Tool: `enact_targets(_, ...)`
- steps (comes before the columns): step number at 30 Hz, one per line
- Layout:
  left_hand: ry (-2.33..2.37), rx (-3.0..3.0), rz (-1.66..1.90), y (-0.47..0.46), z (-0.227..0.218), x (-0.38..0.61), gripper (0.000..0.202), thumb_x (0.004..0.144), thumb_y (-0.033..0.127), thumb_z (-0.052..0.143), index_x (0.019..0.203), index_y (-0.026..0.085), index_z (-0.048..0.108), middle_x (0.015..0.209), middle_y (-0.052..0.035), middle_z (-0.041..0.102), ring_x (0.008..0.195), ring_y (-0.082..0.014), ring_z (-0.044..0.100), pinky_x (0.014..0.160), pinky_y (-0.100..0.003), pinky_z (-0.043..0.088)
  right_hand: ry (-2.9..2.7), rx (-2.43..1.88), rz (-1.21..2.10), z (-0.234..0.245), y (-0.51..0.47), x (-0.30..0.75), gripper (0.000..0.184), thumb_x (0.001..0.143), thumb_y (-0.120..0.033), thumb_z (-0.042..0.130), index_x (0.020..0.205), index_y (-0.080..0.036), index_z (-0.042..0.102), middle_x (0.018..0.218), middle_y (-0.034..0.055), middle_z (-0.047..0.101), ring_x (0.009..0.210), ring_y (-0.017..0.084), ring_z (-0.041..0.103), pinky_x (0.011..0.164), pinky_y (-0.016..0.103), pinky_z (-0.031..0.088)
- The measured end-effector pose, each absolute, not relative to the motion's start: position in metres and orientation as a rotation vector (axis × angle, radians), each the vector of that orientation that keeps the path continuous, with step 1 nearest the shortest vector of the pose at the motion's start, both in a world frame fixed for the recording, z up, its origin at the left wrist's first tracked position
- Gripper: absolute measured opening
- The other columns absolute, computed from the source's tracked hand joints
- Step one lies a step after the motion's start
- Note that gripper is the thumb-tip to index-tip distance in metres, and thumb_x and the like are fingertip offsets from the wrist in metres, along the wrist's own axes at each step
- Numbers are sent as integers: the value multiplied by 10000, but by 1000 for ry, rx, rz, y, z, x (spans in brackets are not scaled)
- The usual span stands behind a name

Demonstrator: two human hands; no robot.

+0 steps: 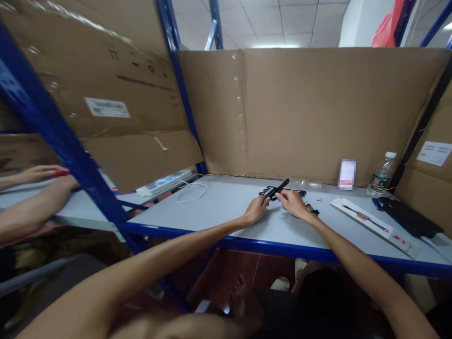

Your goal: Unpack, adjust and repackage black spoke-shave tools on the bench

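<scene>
My left hand [257, 211] is closed around the lower end of a long, slim black-handled tool [282, 185] with a thin bright strip along it. The tool is tilted up to the right, just above the table; its exact kind is too small to make out. My right hand [292, 202] is closed, fingers pinched together against the tool's side. Behind and under the hands lie several black looped pieces [301, 193], partly hidden. A small dark piece [312, 210] lies by my right wrist, and some tiny metal bits [319, 200] are to its right.
On the grey table [215, 202] are a long printed box [374, 228], a black pouch [409, 217], a water bottle [382, 175], a phone [347, 174] and a white cable [192, 194]. Cardboard panels [318, 113] and blue posts stand around. Another person's hands [42, 176] are at left.
</scene>
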State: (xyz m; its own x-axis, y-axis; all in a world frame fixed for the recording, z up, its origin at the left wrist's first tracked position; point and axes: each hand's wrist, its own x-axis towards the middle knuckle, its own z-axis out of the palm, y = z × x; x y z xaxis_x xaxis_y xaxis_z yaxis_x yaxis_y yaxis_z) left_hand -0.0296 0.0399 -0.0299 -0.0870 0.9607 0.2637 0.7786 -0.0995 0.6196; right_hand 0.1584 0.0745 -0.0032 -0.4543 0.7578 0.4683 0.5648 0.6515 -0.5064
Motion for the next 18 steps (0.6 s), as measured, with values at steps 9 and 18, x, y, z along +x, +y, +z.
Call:
enact_targets(9,1978,2073,948,40,-33,4,356,1069,290,336,1079,133,656,1003,-139,747,950,-241,703,783,-295,445,-2069,-1273,332,-12,80,155,320,951,-422,601,747,-194,692,719,44,712,680,174,612,592,250,305)
enact_targets(18,2118,2096,644,31,-23,13,412,1077,359,294,1182,159,638,1052,-172,745,995,-292,713,783,-320,452,-1995,-1358,607,-6,78,150,304,888,-216,594,587,-192,560,540,-12,594,579,131,572,585,227,348)
